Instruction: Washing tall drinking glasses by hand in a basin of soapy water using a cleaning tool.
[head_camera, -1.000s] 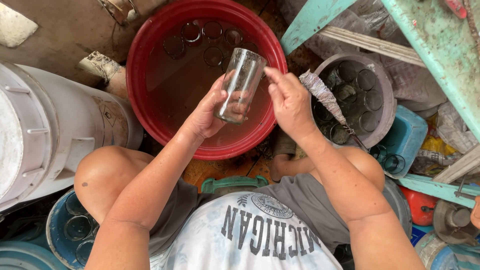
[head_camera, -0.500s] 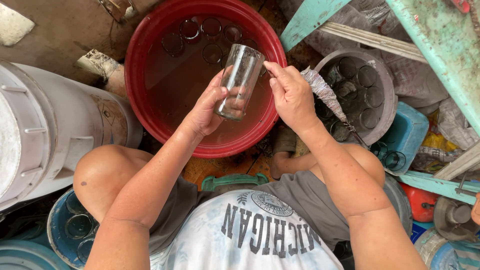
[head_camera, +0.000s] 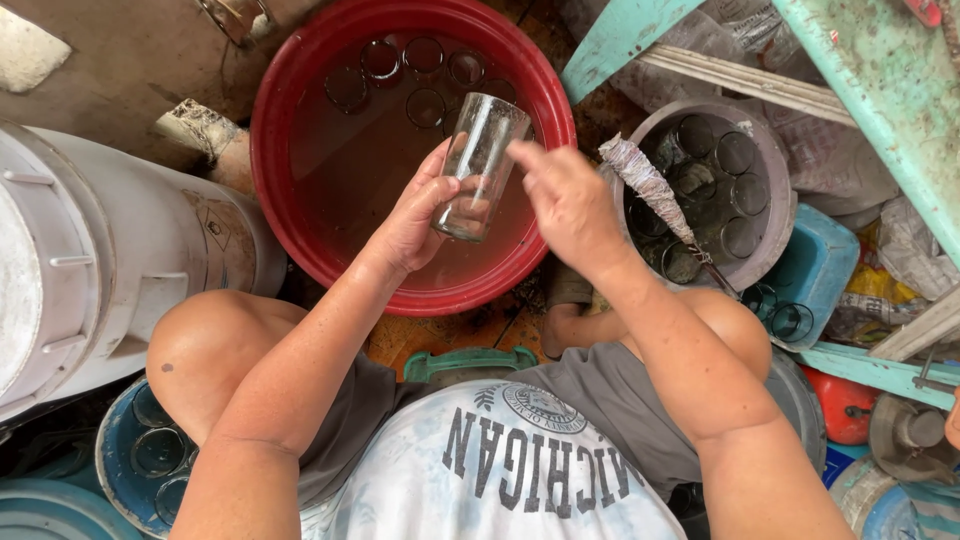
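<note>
1. Your left hand (head_camera: 415, 215) grips a clear drinking glass (head_camera: 480, 165) around its lower half, fingers (head_camera: 440, 195) wrapped and pressed against the wall, thumb on the near side.
2. The glass is tilted, mouth pointing up and away from you, base toward your palm, and it hangs in the air above the red basin (head_camera: 300, 240), not touching the water.
3. Your right hand (head_camera: 570, 205) sits just beside the glass on its right. Its fingers are bunched loosely together, the fingertips (head_camera: 520, 155) reaching toward the rim; whether they touch the glass you cannot tell from this angle.
4. The red basin holds brownish water, and several more glasses (head_camera: 425, 80) lie sunk in it along the far side.
5. To your right stands a grey tub (head_camera: 775, 235) with further glasses upright inside it, and a stick wrapped in silvery strips (head_camera: 650, 190) leans across its rim.
6. Next to that tub is a blue container (head_camera: 835, 265), with glasses just in front of it.
7. On your left lies a large white drum (head_camera: 100, 260) on its side.
8. Down by your left knee a blue bucket (head_camera: 110, 460) also carries glasses.
9. A pale green wooden frame (head_camera: 880, 90) crosses the upper right corner.
</note>
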